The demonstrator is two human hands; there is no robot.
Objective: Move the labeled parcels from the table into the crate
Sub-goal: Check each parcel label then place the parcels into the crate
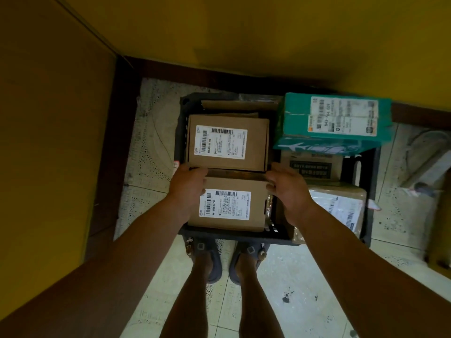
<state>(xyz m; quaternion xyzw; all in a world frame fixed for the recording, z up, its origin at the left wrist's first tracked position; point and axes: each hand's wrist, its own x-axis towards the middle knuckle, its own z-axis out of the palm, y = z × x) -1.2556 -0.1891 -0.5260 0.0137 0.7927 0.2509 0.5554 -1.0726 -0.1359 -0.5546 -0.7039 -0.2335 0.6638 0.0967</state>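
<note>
One crate (234, 235) was counted. Also recorded were three brown cartons (256, 142) (256, 208) (310, 167), one teal carton (295, 123) and one wrapped parcel (341, 203).

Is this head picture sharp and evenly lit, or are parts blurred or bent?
Head view: dim, yellow cast; labels on the near brown cardboard box and far brown cardboard box read fairly sharp; the teal parcel at right looks blurred; the yellow walls splay outward, wide-angle stretch.

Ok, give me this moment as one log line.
left hand: grips near brown box | right hand: grips same box | box: in crate, before far brown box | teal parcel: atop right-side parcels
</note>
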